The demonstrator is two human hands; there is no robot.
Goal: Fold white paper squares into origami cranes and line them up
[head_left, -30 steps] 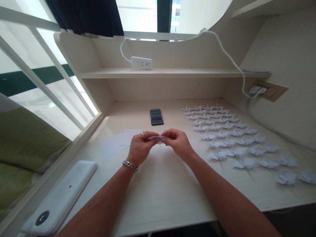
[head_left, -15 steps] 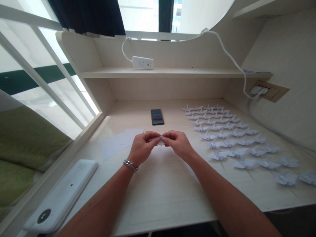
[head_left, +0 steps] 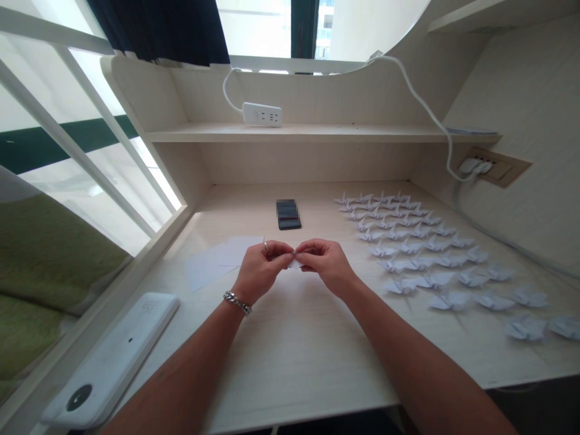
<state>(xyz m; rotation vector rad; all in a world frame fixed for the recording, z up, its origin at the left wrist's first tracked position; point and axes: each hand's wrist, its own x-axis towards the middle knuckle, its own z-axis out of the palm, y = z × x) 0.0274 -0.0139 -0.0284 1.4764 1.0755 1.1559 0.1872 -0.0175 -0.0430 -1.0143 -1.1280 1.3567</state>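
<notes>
Both hands were over the middle of the desk (head_left: 308,356), fingertips meeting or nearly so. Left hand (head_left: 259,269): fingers curled, thumb and forefinger drawn together in a pinch on the left side of a small folded paper (head_left: 295,264). Right hand (head_left: 330,264): same posture, mirrored, pinching the right side of that piece. Folded paper: white, mostly covered by the fingers, its lower part showing between the two thumbs; exact fold shape could not be made out. Ring (head_left: 266,246) on a left finger; chain bracelet (head_left: 237,302) at the left wrist.

Surroundings. Just left of the left hand, flat white sheets (head_left: 206,267) lay overlapping, partly hidden by that hand. Beyond the hands, toward the far side, a dark phone (head_left: 289,215) lay flat, its screen blurred out. To the right, white paper cranes (head_left: 436,243) stood in rows running from the far side toward the near right edge; the nearest appeared blurred. Near left: a long white device (head_left: 113,362) with a dark round spot at its near end. Far side, above the desk: a white power strip (head_left: 261,115) on a shelf (head_left: 317,134).
</notes>
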